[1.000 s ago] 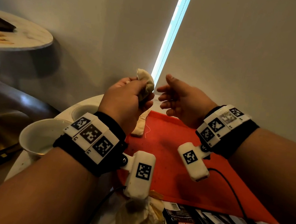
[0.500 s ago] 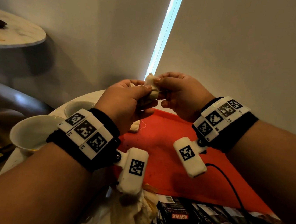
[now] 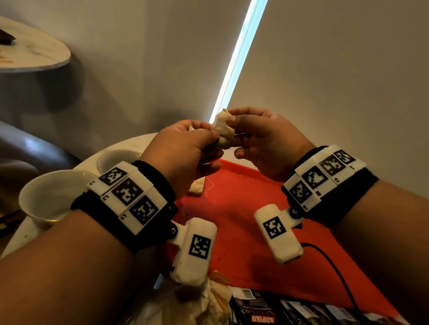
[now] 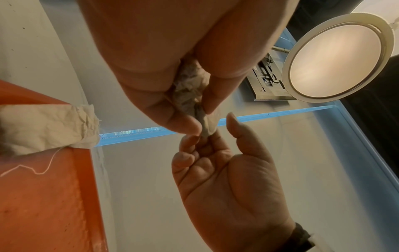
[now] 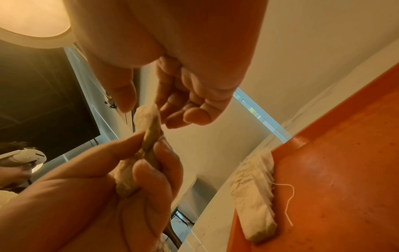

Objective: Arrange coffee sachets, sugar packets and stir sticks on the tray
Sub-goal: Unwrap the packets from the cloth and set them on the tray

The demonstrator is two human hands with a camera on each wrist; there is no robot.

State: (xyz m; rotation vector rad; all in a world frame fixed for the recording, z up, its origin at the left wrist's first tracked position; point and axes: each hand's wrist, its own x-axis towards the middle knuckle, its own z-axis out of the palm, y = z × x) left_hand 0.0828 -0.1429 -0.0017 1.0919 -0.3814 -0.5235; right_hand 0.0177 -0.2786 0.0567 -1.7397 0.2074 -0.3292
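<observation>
Mostly hidden: crumpled pouch (image 3: 222, 130) pinched by left hand (image 3: 182, 156) fingers, right hand (image 3: 266, 141) fingers.

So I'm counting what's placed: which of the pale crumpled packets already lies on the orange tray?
The packet with the loose white thread, lying at the orange tray's far left edge. The other packet is held in the air by the left hand and right hand.
</observation>
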